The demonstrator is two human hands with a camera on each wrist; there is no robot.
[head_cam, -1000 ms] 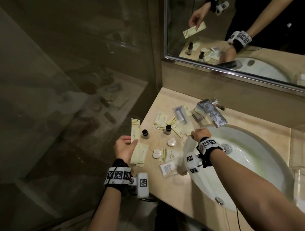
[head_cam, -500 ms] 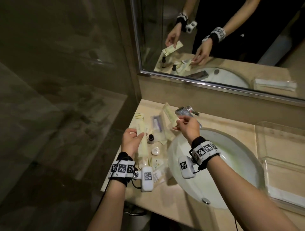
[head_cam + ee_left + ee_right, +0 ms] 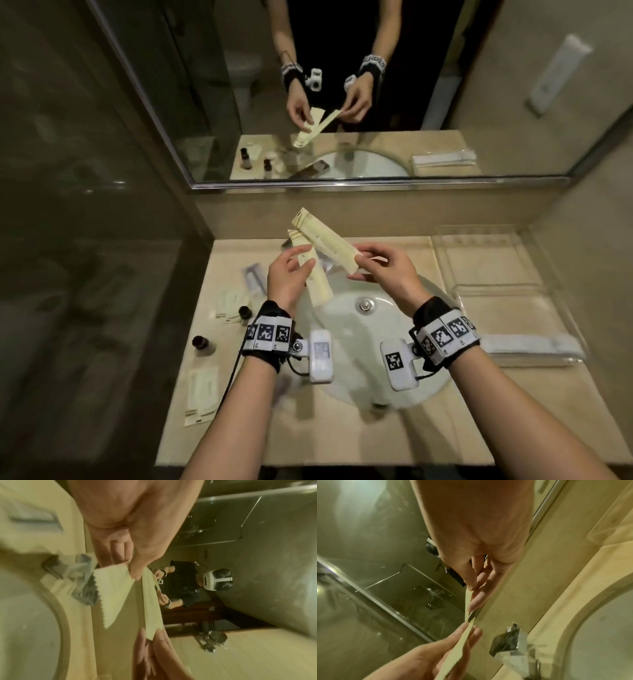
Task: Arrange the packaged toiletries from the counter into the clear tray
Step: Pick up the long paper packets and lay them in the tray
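Observation:
Over the sink (image 3: 346, 342) my left hand (image 3: 301, 260) grips a long cream sachet (image 3: 317, 284) near its middle, thumb on top (image 3: 135, 574). My right hand (image 3: 363, 263) pinches the near end of a second long cream sachet (image 3: 325, 240), which crosses over the first. The right wrist view shows this sachet edge-on (image 3: 467, 601) between the right fingertips, with the left hand (image 3: 428, 662) below. The clear tray (image 3: 507, 308) stands on the counter at the right; a long white packaged item (image 3: 534, 344) lies at its near side.
On the counter left of the sink lie two small dark bottles (image 3: 244, 311) (image 3: 199, 342), flat cream packets (image 3: 202, 387) and a clear packet (image 3: 253, 277). The chrome faucet (image 3: 510, 642) sits behind the basin. A mirror (image 3: 342, 85) runs along the back wall, glass at the left.
My right hand picked a long sachet off the counter by the faucet. Both hands rose and came together over the sink with their sachets. The view swung right and the tray came into sight.

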